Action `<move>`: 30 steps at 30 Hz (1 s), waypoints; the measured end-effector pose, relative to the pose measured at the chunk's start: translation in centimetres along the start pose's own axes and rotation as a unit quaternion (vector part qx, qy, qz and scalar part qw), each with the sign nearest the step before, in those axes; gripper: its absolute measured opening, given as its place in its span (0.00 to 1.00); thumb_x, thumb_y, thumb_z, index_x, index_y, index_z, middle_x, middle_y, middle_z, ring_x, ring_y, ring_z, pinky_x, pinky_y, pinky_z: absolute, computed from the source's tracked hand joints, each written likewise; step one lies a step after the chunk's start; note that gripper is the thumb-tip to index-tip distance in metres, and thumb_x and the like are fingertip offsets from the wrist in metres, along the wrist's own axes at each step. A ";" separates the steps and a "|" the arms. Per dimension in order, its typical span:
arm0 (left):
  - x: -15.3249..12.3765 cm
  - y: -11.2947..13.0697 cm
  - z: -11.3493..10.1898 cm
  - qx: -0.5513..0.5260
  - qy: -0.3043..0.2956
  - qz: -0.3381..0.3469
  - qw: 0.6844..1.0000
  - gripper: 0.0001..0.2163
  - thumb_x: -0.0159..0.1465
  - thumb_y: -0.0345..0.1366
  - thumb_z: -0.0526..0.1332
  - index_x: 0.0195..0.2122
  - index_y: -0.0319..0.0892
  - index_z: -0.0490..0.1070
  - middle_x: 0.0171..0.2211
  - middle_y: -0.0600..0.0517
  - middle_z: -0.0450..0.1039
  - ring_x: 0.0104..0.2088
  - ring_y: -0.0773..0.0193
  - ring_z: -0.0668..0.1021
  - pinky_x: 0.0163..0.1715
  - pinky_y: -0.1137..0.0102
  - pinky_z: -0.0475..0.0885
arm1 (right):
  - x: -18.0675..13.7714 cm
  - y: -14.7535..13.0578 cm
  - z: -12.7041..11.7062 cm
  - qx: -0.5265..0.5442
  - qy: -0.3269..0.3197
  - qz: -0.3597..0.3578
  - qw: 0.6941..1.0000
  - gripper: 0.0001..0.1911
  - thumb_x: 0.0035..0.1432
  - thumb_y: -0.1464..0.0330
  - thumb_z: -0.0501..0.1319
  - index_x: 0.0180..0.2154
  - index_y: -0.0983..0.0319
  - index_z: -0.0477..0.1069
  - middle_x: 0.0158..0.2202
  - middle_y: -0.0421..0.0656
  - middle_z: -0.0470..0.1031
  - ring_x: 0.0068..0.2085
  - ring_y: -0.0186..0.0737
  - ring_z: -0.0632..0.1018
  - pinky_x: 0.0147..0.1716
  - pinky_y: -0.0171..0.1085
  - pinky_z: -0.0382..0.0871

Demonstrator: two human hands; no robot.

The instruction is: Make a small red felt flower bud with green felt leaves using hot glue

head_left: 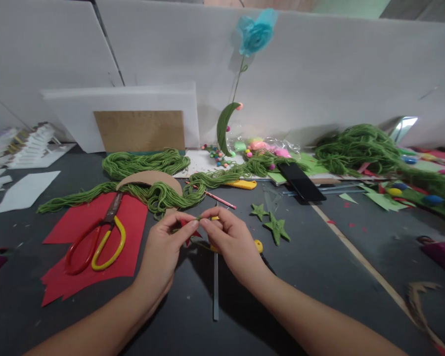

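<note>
My left hand (166,243) is closed in a pinch on a small red star (189,239), partly hidden by the fingers. Its fingertips meet those of my right hand (230,241) at a bit of green yarn (199,218), which the right thumb and finger pinch. Below the right hand lies a yellow tool (258,245), mostly covered, with a grey translucent stick (216,291) pointing toward me. Two green yarn-wrapped stars, a smaller one (259,212) and a larger one (277,228), rest to the right.
Scissors (109,222) lie on red paper (135,242) at left. Green yarn (144,163) and a cardboard crescent (152,179) sit behind them. A yellow cutter (241,184), a black phone (300,182) and a yarn pile (358,148) are farther back. A blue flower (257,34) stands upright.
</note>
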State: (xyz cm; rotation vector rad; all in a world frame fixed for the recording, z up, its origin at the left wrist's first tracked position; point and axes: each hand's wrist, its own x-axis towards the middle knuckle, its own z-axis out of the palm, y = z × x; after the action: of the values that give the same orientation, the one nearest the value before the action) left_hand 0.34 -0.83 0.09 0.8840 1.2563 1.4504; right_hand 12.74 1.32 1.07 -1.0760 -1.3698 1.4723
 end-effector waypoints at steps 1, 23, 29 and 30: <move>0.0 0.1 0.0 0.013 -0.003 0.004 1.000 0.01 0.50 0.32 0.66 0.24 0.42 0.74 0.25 0.56 0.71 0.28 0.68 0.70 0.29 0.75 0.63 | 0.0 0.1 -0.1 -0.009 0.007 -0.007 1.000 0.07 0.53 0.64 0.57 0.30 0.61 0.64 0.15 0.29 0.51 0.18 0.27 0.52 0.17 0.29 0.45; 0.4 1.5 -0.1 0.012 -0.109 -0.070 0.992 0.07 0.56 0.38 0.63 0.28 0.39 0.74 0.21 0.54 0.71 0.24 0.65 0.78 0.26 0.73 0.72 | 0.2 -0.6 -0.6 0.020 0.098 -0.013 0.995 0.08 0.50 0.64 0.60 0.26 0.61 0.64 0.16 0.31 0.54 0.18 0.27 0.54 0.17 0.29 0.47; 0.2 1.9 -0.4 -0.036 -0.147 -0.104 0.983 0.05 0.53 0.34 0.65 0.29 0.39 0.74 0.25 0.52 0.75 0.26 0.66 0.77 0.26 0.74 0.72 | -0.1 -0.5 -0.3 0.035 0.079 -0.005 0.996 0.09 0.50 0.63 0.60 0.26 0.61 0.63 0.17 0.32 0.58 0.19 0.28 0.59 0.19 0.29 0.52; 0.2 1.9 -0.3 -0.040 -0.141 -0.112 0.983 0.05 0.52 0.34 0.66 0.29 0.39 0.74 0.25 0.52 0.75 0.25 0.66 0.77 0.25 0.74 0.72 | -0.1 -0.4 -0.3 0.034 0.068 -0.005 0.997 0.09 0.50 0.63 0.60 0.26 0.61 0.63 0.17 0.32 0.59 0.19 0.28 0.61 0.19 0.29 0.54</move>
State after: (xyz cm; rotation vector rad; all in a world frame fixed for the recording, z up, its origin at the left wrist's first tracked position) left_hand -0.43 -0.71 1.82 0.8315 1.0421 1.1454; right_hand 13.04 1.33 1.49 -1.1046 -1.2209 1.4025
